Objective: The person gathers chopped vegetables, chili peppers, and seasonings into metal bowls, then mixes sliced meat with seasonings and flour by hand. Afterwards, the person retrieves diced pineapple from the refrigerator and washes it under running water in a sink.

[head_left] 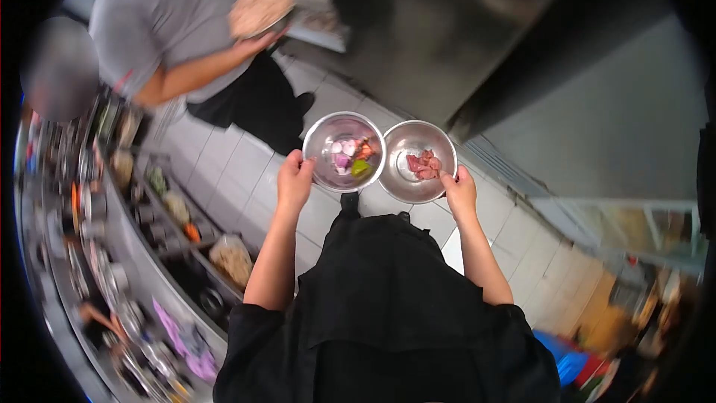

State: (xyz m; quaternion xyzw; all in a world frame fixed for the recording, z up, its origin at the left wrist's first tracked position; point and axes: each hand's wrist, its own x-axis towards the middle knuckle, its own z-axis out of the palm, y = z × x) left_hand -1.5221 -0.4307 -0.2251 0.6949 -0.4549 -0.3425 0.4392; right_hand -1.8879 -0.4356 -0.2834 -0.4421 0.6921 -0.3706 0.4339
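Note:
My left hand (296, 177) grips the rim of a metal bowl (322, 138), thumb on the inner side. Cut vegetables (349, 155) lie in it: purple-and-white pieces like onion, orange-red pieces and a green piece. In my right hand (459, 188) is a second metal bowl (406, 138), held by its right rim. Several pieces of raw meat (424, 165) rest at its bottom. The two bowls are side by side in front of me, their rims touching or slightly overlapping, above the floor.
A person in a grey shirt (171, 22) at the upper left carries a heaped bowl (261, 11). A counter (160, 276) with containers and utensils runs along the left, a purple cloth (186, 339) on it. Large metal cabinets (597, 104) stand at right above the tiled floor (250, 172).

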